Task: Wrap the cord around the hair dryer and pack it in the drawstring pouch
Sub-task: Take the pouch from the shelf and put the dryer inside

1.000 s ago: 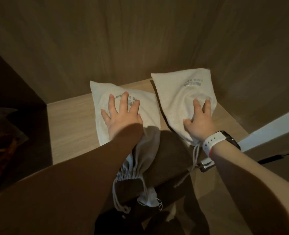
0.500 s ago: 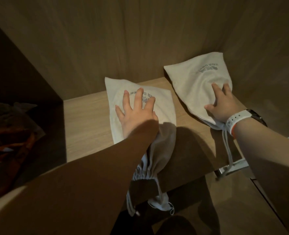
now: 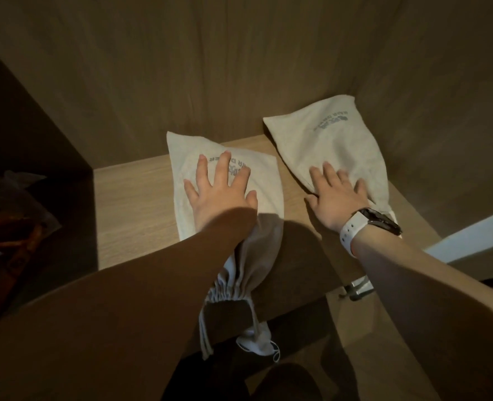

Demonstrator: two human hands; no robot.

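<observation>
The left hand (image 3: 219,192) lies flat, palm down, fingers straight and spread, on the left pouch (image 3: 265,183) at the centre of the frame. It presses the cloth and grasps nothing. The right hand (image 3: 338,195), right of centre, is likewise flat and open, with its fingers on the lower part of the right pouch (image 3: 335,131) and its thumb side at the pouch's left edge. A watch (image 3: 355,230) with a white band and a dark face sits on that wrist.

Both pouches are off-white woven cloth with grey printed lettering, upside-down from this view. The left hand's fingertips cover part of the print on the left pouch. That pouch's body lies flat on the pale wooden shelf (image 3: 132,204). Its gathered neck (image 3: 231,290) is puckered tight and hangs over the shelf's front edge at lower centre, in the shadow of the forearm. Its drawstrings (image 3: 203,340) dangle below that. The right pouch sits at the upper right, its far corner up against the wood-grain back wall (image 3: 181,68), and it narrows toward the wrist. The two pouches lie just beside each other without touching. The cloth hides whatever is inside them.

At the left edge of the frame is a dark side compartment (image 3: 22,227) holding something dim with orange in it.
</observation>
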